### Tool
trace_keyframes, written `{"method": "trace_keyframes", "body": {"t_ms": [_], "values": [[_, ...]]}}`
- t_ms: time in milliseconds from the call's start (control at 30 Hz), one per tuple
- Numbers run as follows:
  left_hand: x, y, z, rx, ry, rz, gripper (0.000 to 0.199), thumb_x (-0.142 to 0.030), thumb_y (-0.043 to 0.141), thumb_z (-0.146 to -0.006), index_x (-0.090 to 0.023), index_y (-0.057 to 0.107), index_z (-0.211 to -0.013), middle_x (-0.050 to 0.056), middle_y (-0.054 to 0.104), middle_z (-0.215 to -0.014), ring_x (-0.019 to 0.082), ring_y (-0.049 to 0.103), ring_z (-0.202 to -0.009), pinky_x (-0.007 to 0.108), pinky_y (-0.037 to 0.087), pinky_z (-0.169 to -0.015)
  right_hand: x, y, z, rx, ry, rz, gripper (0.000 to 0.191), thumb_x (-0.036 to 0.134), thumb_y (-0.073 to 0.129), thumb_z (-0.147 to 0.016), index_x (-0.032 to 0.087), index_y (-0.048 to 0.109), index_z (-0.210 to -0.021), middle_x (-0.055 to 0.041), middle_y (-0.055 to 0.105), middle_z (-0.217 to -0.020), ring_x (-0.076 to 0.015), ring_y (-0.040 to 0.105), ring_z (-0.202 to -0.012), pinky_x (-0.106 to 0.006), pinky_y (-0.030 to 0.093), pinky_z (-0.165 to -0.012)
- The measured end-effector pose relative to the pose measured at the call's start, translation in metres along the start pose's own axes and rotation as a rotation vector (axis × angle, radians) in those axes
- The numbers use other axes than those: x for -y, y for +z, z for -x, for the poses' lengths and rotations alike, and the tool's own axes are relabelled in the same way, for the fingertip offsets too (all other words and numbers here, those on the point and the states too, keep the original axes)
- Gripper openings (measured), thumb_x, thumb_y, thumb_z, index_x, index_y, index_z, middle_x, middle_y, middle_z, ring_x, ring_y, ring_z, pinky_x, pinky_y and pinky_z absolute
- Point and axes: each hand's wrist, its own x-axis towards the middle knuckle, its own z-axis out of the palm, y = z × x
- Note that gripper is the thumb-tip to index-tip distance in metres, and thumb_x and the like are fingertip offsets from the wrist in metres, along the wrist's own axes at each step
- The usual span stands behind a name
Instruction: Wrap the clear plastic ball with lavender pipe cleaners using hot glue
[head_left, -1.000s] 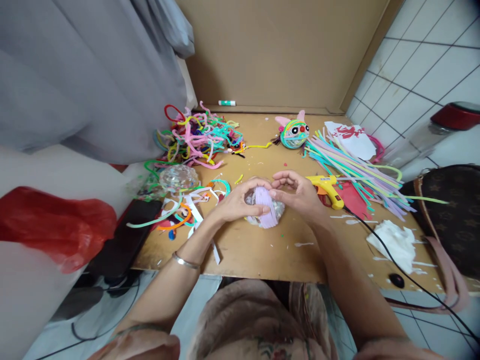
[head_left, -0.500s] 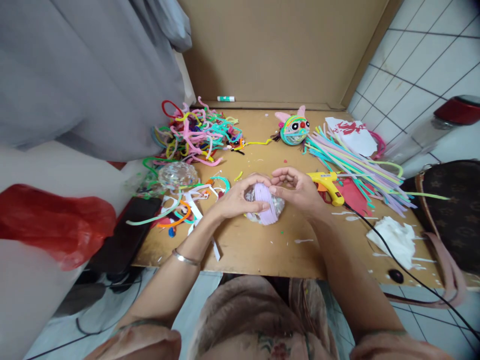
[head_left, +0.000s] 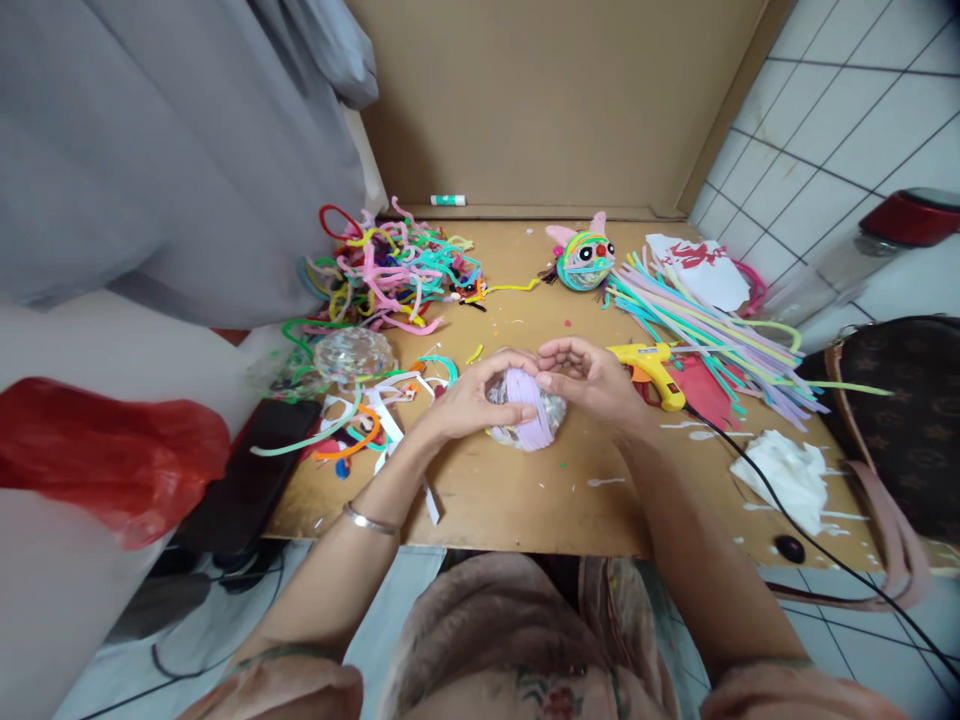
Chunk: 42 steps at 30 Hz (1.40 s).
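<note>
Left hand (head_left: 484,398)'s got the clear ball with the lilac band (head_left: 529,410) gripped mid-table (head_left: 465,490), right hand (head_left: 589,385) half curled with fingertips at its far right side. Yellow glue gun (head_left: 651,372) sits just to the right.

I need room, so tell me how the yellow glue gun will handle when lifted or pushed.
The glue gun likely feels stiff; its body looks like hard plastic. The black cord trailing from its handle may drag. Lying flat, it probably won't roll.

One head-worn view: looking forward and down over the tabletop (head_left: 585,510), at arm's length, both forearms entering from below.
</note>
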Motion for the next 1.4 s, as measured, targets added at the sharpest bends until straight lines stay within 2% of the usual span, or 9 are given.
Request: {"method": "trace_keyframes", "body": {"t_ms": [267,433,867,1100,1400], "values": [[-0.0068,-0.0007,0.0017,0.009,-0.071,-0.039,0.039,-0.030,0.075,-0.069,-0.021,0.061,-0.104,0.007,0.062,-0.119,0.024,0.056,-0.112,0.038,0.040,-0.100,0.0015,0.0001,-0.0012,-0.004,0.006,0.001,0.042,0.035,0.083,-0.056,0.020,0.062,-0.089,-0.0020,0.067,-0.086,-0.0152,0.061,-0.082,-0.035,0.051,-0.083],[-0.0061,-0.0008,0.0024,0.019,-0.052,-0.022,0.038,-0.030,0.075,-0.071,-0.021,0.060,-0.104,0.007,0.061,-0.120,0.024,0.055,-0.115,0.037,0.039,-0.102,0.0013,-0.0004,-0.0007,-0.001,0.011,0.003,0.041,0.033,0.082,-0.056,0.021,0.061,-0.089,-0.0018,0.067,-0.085,-0.0153,0.061,-0.082,-0.035,0.051,-0.083],[-0.0052,-0.0014,0.0013,0.020,-0.034,-0.021,0.037,-0.036,0.078,-0.071,-0.020,0.061,-0.100,0.008,0.063,-0.121,0.024,0.056,-0.116,0.039,0.039,-0.103,0.0021,0.0006,-0.0004,-0.008,0.016,-0.011,0.046,0.041,0.086,-0.054,0.021,0.062,-0.088,-0.0015,0.066,-0.085,-0.0151,0.060,-0.083,-0.034,0.051,-0.084],[-0.0049,-0.0014,0.0009,0.021,-0.040,-0.010,0.036,-0.032,0.077,-0.070,-0.021,0.061,-0.101,0.007,0.063,-0.122,0.023,0.056,-0.116,0.038,0.040,-0.103,0.0023,-0.0011,0.0006,0.023,0.013,0.004,0.044,0.048,0.082,-0.060,0.021,0.062,-0.089,-0.0026,0.066,-0.088,-0.0157,0.061,-0.084,-0.034,0.052,-0.083],[-0.0058,-0.0014,0.0012,0.021,-0.059,-0.035,0.036,-0.032,0.077,-0.070,-0.020,0.062,-0.100,0.007,0.062,-0.120,0.024,0.057,-0.114,0.038,0.041,-0.101,0.0018,-0.0021,0.0021,0.017,-0.002,0.010,0.038,0.033,0.081,-0.059,0.020,0.062,-0.089,-0.0019,0.067,-0.088,-0.0149,0.062,-0.083,-0.035,0.052,-0.086]]}}
